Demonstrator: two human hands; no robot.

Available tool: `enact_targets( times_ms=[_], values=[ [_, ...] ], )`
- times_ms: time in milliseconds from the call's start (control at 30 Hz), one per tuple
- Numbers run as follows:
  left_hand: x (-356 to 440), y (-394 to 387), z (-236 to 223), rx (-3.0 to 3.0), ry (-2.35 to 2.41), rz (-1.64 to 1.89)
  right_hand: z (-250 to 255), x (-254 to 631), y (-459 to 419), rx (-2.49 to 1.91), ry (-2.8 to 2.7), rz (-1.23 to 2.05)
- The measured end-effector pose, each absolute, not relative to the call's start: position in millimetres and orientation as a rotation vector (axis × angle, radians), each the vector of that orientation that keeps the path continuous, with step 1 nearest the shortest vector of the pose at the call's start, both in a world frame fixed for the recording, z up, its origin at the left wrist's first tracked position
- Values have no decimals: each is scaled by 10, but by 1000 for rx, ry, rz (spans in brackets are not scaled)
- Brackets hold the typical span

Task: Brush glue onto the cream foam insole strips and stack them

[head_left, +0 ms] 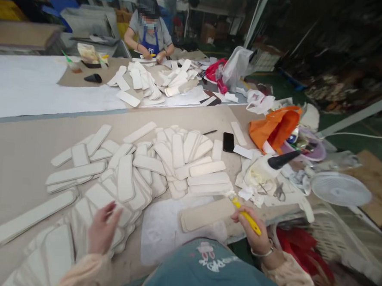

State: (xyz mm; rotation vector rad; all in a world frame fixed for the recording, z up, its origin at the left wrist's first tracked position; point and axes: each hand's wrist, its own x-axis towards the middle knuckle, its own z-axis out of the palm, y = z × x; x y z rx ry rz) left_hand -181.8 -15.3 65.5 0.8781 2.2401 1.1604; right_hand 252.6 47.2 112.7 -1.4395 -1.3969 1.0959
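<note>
My right hand [253,229] is closed round a yellow-handled brush [245,214], its bristle tip at the right end of a beige padded strip [206,214] that lies on a white sheet [163,227] just in front of me. My left hand [103,229] hovers with fingers apart over the near edge of a big heap of white padded strips [137,174] and holds nothing. Its fingertips are close to or touching the strips; which, I cannot tell.
A black phone [228,142], scissors [279,191], a white glue tub with a black handle [274,163], an orange bag [276,126] and a small fan [341,189] crowd the right side. Another person [149,32] works at a second strip pile [156,82] across the table.
</note>
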Motion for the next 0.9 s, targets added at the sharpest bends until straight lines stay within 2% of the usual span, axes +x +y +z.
enact_targets(
  times_ms=[100,267,467,900],
  values=[
    [-888,-132,417,1459,1939,826,969,2650,339,-1387,-1467,1297],
    [77,-39,152,1753,1772,415,726,2671,257,-1255,-1654,1439],
    [130,-4,124,1806,1831,211,572,2505,288,-1190,-1720,1526],
    [161,-70,-11,2013,1877,322,339,2164,343,-1143,-1798,1572]
  ],
)
